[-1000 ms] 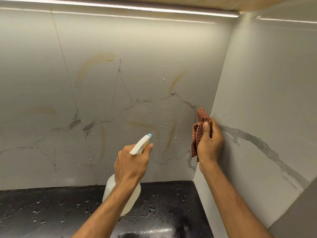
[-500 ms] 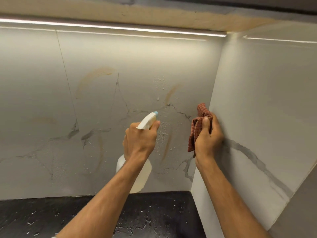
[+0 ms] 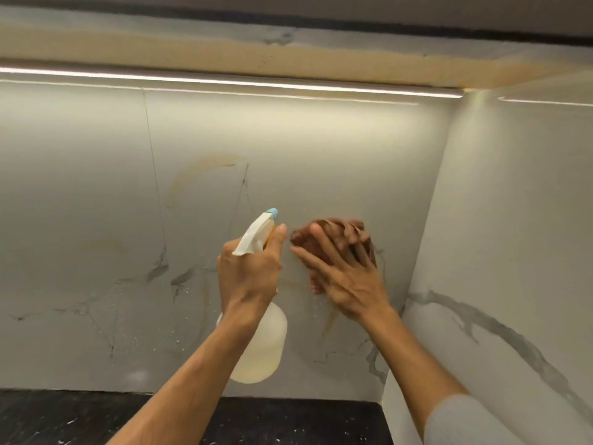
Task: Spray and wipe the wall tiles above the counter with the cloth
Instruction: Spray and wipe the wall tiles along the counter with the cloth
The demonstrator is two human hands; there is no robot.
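The cloth [image 3: 333,242] is pressed flat against the back wall [image 3: 321,149] under the spread right hand [image 3: 345,271], fingers splayed rather than curled, so that pressure is carried across a broad patch of tile; the cloth is pinned more than gripped, and it is blurred, so its folds cannot be made out. It lies just left of the corner where the side wall [image 3: 513,220] meets the back one, over the area where a brown streak [image 3: 330,319] trails out below the hand, which is probably the mark being worked. The bottle [image 3: 261,345] is held upright in the left hand [image 3: 248,274], which is closed around the neck with a finger laid along the trigger side of the white spray head [image 3: 256,236]; the blue nozzle [image 3: 272,212] is aimed at the wall, close beside the cloth, presumably so that more liquid can be added without a change of grip. Whether the trigger is being squeezed cannot be told. Fine droplets [image 3: 141,335] are seen on the lower tiles to the left, and a curved brown stain [image 3: 199,168] higher up is left unwiped, so the job is judged to be only partly done. The dark counter [image 3: 80,419] below is speckled, perhaps with run-off.
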